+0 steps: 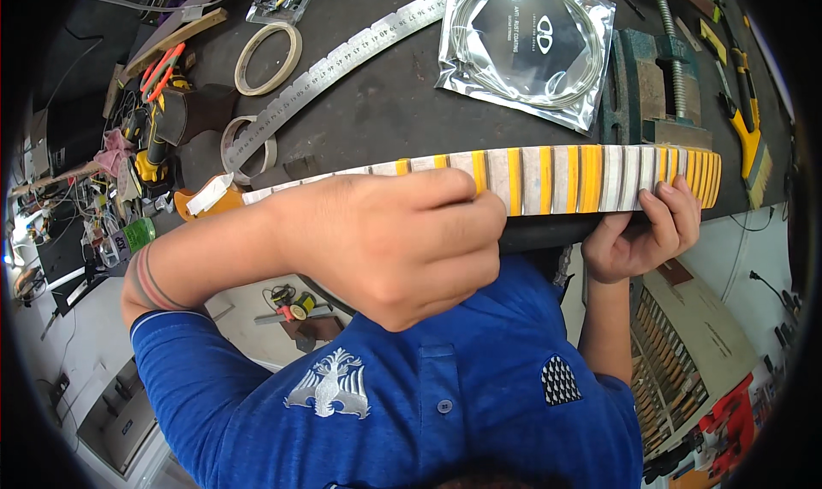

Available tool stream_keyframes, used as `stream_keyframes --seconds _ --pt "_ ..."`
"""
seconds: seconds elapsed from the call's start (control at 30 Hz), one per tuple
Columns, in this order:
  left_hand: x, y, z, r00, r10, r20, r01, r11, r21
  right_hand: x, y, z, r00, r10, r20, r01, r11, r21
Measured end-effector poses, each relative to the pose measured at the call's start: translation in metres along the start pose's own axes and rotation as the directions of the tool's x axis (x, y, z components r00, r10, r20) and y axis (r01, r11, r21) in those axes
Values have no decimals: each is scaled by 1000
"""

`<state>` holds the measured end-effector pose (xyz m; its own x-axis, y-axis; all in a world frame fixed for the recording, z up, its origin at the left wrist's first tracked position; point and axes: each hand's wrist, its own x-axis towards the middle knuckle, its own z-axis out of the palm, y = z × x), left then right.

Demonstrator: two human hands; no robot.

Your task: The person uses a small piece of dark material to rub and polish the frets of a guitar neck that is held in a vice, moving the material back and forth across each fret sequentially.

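A guitar neck (561,181) lies along the near edge of the bench, its fretboard covered with strips of white and yellow tape between the frets. Its orange-brown headstock (208,199) points left with a piece of white tape on it. My left hand (407,232) is closed over the middle of the neck, thumb and forefinger pressed together at the fretboard. Whatever those fingers hold is hidden. Farther right, my right hand (646,223) grips the neck near its yellow-taped end, fingertips on the fretboard edge and the palm below.
Behind the neck lie a long notched steel ruler (342,56), a clear packet of coiled strings (531,39) and two tape rolls, one a masking tape roll (268,58). A green vise (634,86) stands right, near a yellow-handled brush (749,146). Tools and cables clutter the left.
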<state>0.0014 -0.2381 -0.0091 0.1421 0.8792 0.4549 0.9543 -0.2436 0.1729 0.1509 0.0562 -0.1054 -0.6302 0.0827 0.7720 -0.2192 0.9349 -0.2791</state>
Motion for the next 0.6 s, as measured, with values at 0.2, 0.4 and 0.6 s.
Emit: stream_keyframes --seconds 0.2,0.4,0.6 --pt "0 0 0 1000 -23 20 25 997 -78 0 0 0 1000 3 -1 -3 1000 4" --pt "-3 -24 -5 991 -119 -61 117 993 -33 1 -1 2 1000 1 -8 0 1000 8" --pt "-2 -12 -4 996 -85 -22 84 996 -35 0 -1 1 1000 4 -2 -4 1000 3"
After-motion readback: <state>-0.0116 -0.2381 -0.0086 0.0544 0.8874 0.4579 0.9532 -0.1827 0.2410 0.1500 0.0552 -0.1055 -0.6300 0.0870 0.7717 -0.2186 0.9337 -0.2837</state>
